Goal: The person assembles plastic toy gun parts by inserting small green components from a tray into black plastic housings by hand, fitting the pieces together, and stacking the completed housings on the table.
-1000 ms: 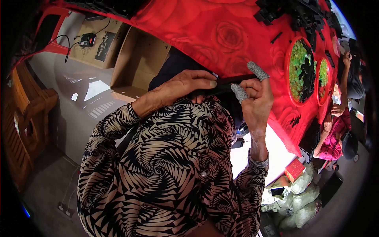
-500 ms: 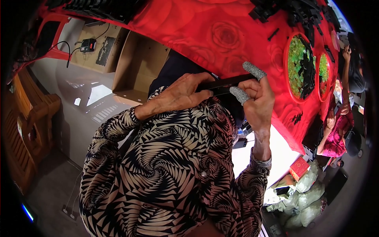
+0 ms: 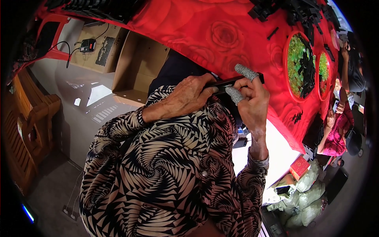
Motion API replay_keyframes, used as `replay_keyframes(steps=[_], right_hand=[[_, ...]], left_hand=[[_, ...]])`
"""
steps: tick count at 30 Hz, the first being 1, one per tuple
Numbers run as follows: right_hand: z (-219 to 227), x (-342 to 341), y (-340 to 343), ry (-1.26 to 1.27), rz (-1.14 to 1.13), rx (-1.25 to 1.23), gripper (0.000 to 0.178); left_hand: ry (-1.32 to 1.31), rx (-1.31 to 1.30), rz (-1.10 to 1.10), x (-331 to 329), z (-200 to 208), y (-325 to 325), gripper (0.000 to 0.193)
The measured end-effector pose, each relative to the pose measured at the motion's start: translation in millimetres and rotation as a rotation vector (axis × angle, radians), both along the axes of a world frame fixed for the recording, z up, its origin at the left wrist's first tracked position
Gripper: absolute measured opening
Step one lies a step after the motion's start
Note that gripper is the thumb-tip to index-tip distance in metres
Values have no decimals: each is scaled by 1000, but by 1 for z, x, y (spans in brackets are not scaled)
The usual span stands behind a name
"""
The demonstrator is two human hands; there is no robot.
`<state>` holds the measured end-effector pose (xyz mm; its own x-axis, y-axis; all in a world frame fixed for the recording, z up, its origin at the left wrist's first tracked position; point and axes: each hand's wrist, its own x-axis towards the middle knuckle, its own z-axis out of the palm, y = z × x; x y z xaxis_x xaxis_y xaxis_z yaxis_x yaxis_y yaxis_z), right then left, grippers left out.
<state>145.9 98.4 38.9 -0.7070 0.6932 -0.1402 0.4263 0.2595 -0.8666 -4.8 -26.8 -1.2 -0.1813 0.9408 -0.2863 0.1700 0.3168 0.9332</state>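
Observation:
A long, dark, glossy black strip point(image 3: 226, 83) spans the gap between my two hands, above my lap by the table edge. My left hand point(image 3: 188, 94) grips its left part between thumb and fingers, hiding that end. Grey speckled finger sleeves cover the thumb and index finger of my right hand point(image 3: 252, 100). Those two fingers close round the strip near its right end, which sticks out past them. What exact kind of part the strip is cannot be made out.
A red rose-patterned cloth point(image 3: 227, 35) covers the table ahead. Red-rimmed trays point(image 3: 287, 67) at the right hold green-yellow pieces and black parts. More black parts point(image 3: 300, 12) lie behind. An open cardboard box point(image 3: 138, 59) stands left; filled bags point(image 3: 308, 197) and another person point(image 3: 337, 132) are right.
My right hand has slid left along the strip, so its right end now shows beyond the fingers. My left hand has moved slightly right.

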Motion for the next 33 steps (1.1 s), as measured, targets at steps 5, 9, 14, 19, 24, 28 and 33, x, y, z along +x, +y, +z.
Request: replay_keyframes(steps=[5, 9, 14, 19, 24, 28, 33], right_hand=[[-2, 9, -5, -26, 5, 90, 42], [-5, 4, -14, 31, -3, 173, 42], [-4, -1, -23, 61, -98, 98, 52], [-19, 2, -34, 129, -144, 106, 55], [-9, 1, -28, 130, -194, 67, 50], [5, 0, -13, 120, -241, -127, 45], [13, -2, -8, 80, -221, -191, 44]], left_hand=[[97, 73, 46, 6, -6, -2, 27], [108, 84, 51, 8, -12, -2, 26], [144, 151, 71, 9, -15, -3, 25], [42, 34, 50, 6, -2, -1, 24], [-110, -86, 13, -2, 0, 1, 26], [-364, -14, -3, -3, -18, -3, 30], [-423, -13, -24, -6, -14, -4, 32]])
